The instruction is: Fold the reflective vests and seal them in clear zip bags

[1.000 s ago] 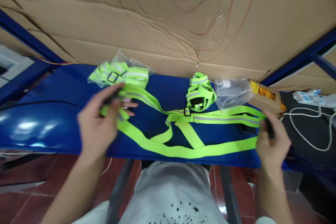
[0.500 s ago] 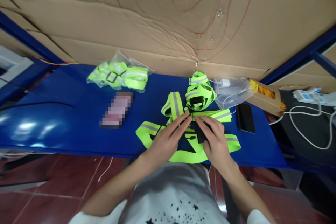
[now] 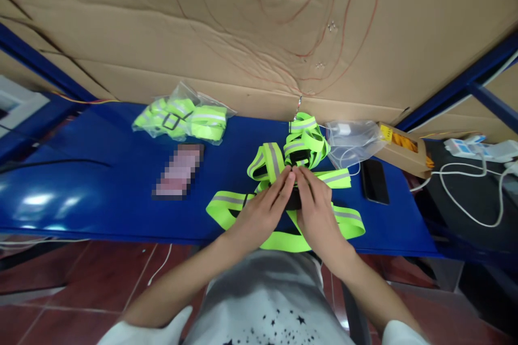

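Note:
Yellow-green straps with grey stripes (image 3: 285,241) lie in loops at the table's front edge. Over their middle, my left hand (image 3: 261,210) and my right hand (image 3: 316,205) meet at the fingertips, fingers pressed together on part of the straps. Whatever lies between the fingertips is hidden. A black piece (image 3: 294,200) shows between the hands, beneath the fingers. Just behind them sits a bundled strap (image 3: 305,143) of the same kind, and a folded loop (image 3: 272,160) stands left of it.
A clear bag of green straps (image 3: 182,118) lies at the back left, with a pixelated flat item (image 3: 179,171) before it. On the right are a clear bag with a cable (image 3: 354,140), a black phone (image 3: 375,180) and a cardboard box (image 3: 407,153).
My right hand has moved left and inward, its fingertips now against those of my left hand. It covers more of the black piece. The view has shifted slightly.

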A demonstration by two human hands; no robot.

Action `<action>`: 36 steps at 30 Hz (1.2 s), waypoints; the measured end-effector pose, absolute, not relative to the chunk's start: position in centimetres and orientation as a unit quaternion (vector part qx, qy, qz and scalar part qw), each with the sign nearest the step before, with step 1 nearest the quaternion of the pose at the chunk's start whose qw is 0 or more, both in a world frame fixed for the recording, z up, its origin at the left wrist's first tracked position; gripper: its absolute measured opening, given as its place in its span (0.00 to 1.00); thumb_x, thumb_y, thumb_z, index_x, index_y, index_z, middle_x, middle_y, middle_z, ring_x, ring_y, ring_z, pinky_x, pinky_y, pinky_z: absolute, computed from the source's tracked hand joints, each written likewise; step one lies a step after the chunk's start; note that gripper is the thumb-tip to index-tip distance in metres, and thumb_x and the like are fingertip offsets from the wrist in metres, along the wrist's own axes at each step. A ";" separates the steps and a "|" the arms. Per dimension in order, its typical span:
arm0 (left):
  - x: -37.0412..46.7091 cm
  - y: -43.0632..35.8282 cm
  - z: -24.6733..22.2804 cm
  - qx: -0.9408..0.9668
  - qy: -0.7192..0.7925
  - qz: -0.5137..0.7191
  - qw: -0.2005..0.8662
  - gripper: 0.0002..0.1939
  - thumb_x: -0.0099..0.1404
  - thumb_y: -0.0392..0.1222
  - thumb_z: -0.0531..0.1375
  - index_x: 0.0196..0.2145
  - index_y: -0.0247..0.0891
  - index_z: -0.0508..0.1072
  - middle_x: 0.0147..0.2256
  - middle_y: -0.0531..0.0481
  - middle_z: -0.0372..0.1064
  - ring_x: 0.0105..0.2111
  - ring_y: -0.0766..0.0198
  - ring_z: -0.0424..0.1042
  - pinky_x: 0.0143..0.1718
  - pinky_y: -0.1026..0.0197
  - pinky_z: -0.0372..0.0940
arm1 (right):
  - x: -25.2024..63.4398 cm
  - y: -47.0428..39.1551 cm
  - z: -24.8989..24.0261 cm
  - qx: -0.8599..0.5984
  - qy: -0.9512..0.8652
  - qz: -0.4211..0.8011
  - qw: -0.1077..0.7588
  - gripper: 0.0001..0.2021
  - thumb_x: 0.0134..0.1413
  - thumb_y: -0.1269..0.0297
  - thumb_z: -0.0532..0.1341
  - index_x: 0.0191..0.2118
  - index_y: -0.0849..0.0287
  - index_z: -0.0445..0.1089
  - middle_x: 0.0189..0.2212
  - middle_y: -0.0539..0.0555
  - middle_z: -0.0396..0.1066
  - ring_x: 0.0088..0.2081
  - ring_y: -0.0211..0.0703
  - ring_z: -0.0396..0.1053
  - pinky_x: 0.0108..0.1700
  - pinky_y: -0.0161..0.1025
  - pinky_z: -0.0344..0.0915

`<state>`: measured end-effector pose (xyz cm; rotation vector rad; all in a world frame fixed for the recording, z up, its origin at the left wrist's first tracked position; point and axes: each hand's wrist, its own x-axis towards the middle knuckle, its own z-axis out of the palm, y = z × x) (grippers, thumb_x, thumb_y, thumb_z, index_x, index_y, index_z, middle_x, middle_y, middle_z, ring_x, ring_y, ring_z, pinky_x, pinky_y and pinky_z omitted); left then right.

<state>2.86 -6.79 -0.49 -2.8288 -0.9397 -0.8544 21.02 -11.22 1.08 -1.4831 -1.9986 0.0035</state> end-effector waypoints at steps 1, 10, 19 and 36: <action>2.6 -6.5 0.2 -0.910 -0.310 -0.273 0.007 0.44 0.72 0.23 0.46 0.78 0.35 0.29 0.72 0.31 0.56 0.68 0.50 0.68 0.58 0.53 0.76 | 21.4 -10.7 1.9 -0.550 -0.764 0.028 0.336 0.46 0.52 0.85 0.53 0.77 0.54 0.48 0.69 0.66 0.62 0.70 0.61 0.62 0.65 0.62 0.68; -0.2 -0.2 12.4 -0.874 -0.270 -0.355 -0.191 0.54 0.56 0.69 0.72 0.72 0.44 0.61 0.70 0.38 0.62 0.69 0.38 0.62 0.71 0.37 0.57 | 24.6 -5.7 12.0 -0.444 -0.727 0.192 0.487 0.28 0.51 0.77 0.65 0.58 0.51 0.73 0.56 0.52 0.76 0.57 0.49 0.75 0.63 0.50 0.73; 3.4 3.6 15.0 -0.698 -0.157 -0.434 -0.548 0.25 0.58 0.52 0.76 0.49 0.41 0.77 0.50 0.46 0.80 0.49 0.51 0.81 0.50 0.51 0.76 | 25.3 -1.0 15.7 -0.283 -0.722 0.336 0.535 0.50 0.46 0.44 0.77 0.71 0.47 0.57 0.74 0.55 0.54 0.67 0.53 0.67 0.70 0.53 0.65; 4.1 4.8 12.6 -0.592 -0.189 -0.455 -0.638 0.40 0.48 0.41 0.80 0.57 0.42 0.72 0.38 0.51 0.81 0.33 0.55 0.82 0.40 0.51 0.78 | 24.9 1.8 11.7 -0.380 -0.580 0.491 0.527 0.20 0.46 0.55 0.79 0.44 0.56 0.79 0.36 0.51 0.81 0.39 0.48 0.81 0.50 0.49 0.80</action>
